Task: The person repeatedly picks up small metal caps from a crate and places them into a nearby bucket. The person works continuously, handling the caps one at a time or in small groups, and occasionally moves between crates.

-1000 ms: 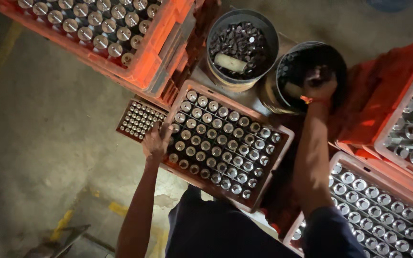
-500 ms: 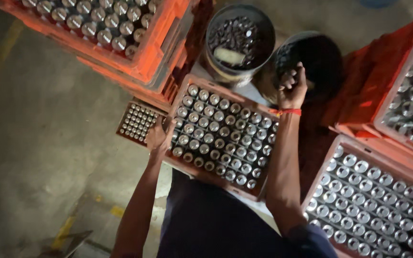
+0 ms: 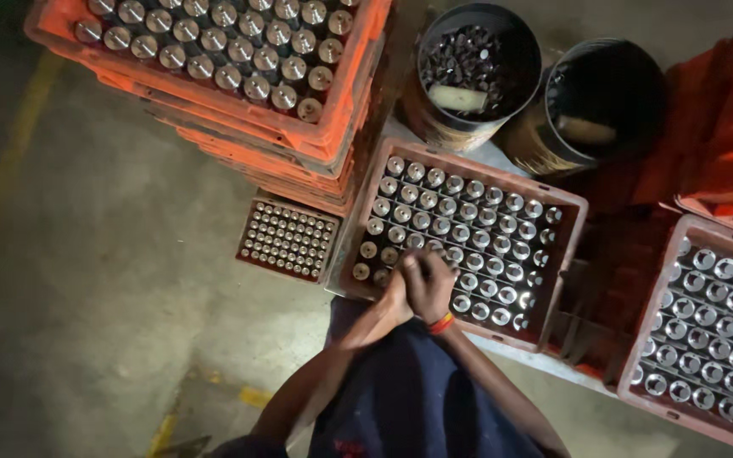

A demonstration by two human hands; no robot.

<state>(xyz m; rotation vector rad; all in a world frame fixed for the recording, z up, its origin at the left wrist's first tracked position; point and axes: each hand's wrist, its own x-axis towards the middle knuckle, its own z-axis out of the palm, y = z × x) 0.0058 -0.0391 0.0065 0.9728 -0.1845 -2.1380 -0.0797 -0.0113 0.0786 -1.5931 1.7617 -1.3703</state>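
Compartmented crate (image 3: 562, 222), centre: round metal caps (image 3: 468, 212) upright in cells. Left hand (image 3: 398, 293) and right hand (image 3: 430, 284) pressed together over near-left cells; fingers curled, contents not discernible. Best seated one per cell, upright.

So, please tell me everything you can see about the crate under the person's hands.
The crate is a shallow, reddish-brown rectangular tray that looks like plastic, set at a slant in the view. A grid of dividers holds rows of upright shiny metal cylinders. The left hand and the right hand rest together over its near edge. Two dark buckets stand behind it.
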